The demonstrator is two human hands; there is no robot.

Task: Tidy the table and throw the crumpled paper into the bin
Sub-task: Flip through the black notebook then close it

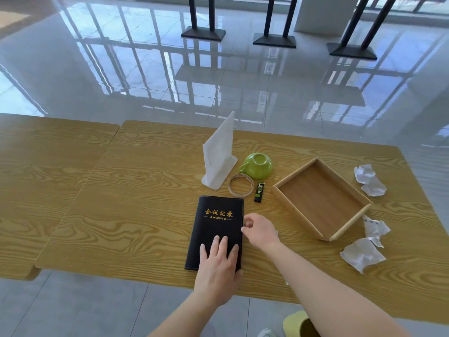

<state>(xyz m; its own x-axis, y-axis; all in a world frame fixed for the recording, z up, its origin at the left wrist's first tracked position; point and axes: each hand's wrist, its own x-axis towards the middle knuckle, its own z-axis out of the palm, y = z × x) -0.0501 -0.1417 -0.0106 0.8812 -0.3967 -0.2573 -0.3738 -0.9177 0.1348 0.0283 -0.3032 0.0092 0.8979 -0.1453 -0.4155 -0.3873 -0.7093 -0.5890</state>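
Note:
A black notebook (216, 222) with gold lettering lies closed on the wooden table (121, 190). My left hand (218, 271) rests flat on its lower half, fingers spread. My right hand (260, 231) is at the notebook's right edge, fingers curled against the cover's side. Three crumpled pieces of paper lie at the right: one (369, 180) beyond the wooden tray (289, 190), one (375, 228) at the tray's near corner, and one (363, 254) closest to me. No bin is in view.
A white napkin stand (220, 156), an overturned green cup (258, 165), a roll of tape (240, 185) and a black-green lighter (259, 192) sit behind the notebook. A second table (48, 178) adjoins on the left. Black table legs (204, 32) stand on the glossy floor.

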